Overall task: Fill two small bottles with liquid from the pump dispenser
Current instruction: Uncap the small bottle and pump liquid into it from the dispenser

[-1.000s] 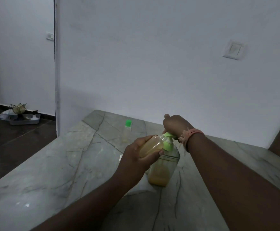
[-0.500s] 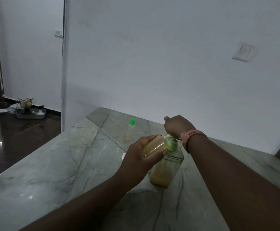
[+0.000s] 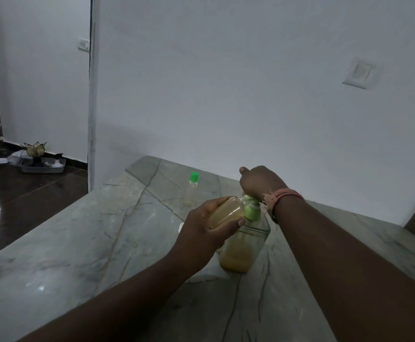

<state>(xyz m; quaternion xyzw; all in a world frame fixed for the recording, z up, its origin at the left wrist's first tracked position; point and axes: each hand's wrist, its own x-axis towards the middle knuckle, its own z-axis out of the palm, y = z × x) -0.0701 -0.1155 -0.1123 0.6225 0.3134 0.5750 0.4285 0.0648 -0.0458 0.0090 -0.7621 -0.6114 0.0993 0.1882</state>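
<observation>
Left hand [image 3: 201, 225] grips a tilted, largely filled small bottle [image 3: 226, 213] at the pump dispenser [image 3: 244, 243] spout; right hand [image 3: 260, 181], fingers curled, presses the pump. Capped bottle [image 3: 192, 191] stands farther back on the desk [image 3: 78, 243], apparently almost empty: filling seems roughly half done.

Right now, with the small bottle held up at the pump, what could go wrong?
1. The left hand holds the small bottle tilted at the pump head; liquid could miss and spill on the marble counter.
2. The right hand presses from above; the unsteadied dispenser might tip.
</observation>
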